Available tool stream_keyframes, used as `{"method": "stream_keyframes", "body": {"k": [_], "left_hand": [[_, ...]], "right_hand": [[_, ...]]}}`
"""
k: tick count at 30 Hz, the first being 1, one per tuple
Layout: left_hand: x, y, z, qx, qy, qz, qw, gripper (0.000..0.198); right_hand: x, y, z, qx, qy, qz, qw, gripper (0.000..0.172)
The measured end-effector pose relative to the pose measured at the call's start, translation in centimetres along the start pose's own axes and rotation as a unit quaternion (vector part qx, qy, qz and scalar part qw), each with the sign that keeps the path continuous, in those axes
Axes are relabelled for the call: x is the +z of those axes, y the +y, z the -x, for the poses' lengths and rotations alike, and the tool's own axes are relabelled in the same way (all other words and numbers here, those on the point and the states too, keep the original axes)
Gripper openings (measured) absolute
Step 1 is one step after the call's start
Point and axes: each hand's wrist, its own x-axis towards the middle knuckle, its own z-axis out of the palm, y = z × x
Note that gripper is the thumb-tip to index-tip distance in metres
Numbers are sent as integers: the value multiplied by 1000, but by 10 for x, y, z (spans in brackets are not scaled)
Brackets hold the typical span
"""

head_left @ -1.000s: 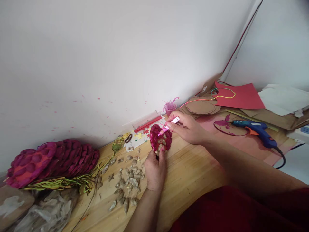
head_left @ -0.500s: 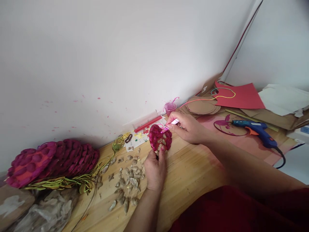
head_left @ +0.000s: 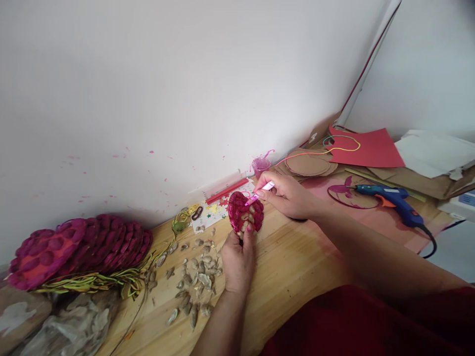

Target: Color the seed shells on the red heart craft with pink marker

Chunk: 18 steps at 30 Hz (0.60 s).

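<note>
My left hand [head_left: 237,262] is closed round the lower edge of a small round piece covered in shells [head_left: 244,211], mostly painted magenta, held up over the wooden table [head_left: 297,267]. My right hand [head_left: 287,195] pinches a short brush with a white handle [head_left: 262,191], its pink tip touching the upper right of the shell piece. A small cup of pink paint [head_left: 261,164] stands just beyond by the wall.
Loose unpainted shells [head_left: 195,279] lie left of my left hand. Finished magenta shell discs [head_left: 77,247] with green stems are stacked far left. A blue glue gun [head_left: 393,200], cardboard circles [head_left: 309,164], red paper [head_left: 365,148] and a star sticker sheet [head_left: 215,207] lie along the back.
The brush tip has shifted slightly down onto the shell piece and my right hand has lowered a little. My left hand holds still.
</note>
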Motion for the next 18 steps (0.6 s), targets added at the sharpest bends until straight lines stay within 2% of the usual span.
{"method": "stream_keyframes", "body": {"k": [10,18], "left_hand": [[0,-2,-1,-5,5,-24,1000,43],[1,-2,-1,-13,-6,-12,1000,45]], "right_hand": [[3,6,-3,3,18,-4,1000,16],[6,1,-2,9,4,-53,999,19]]}}
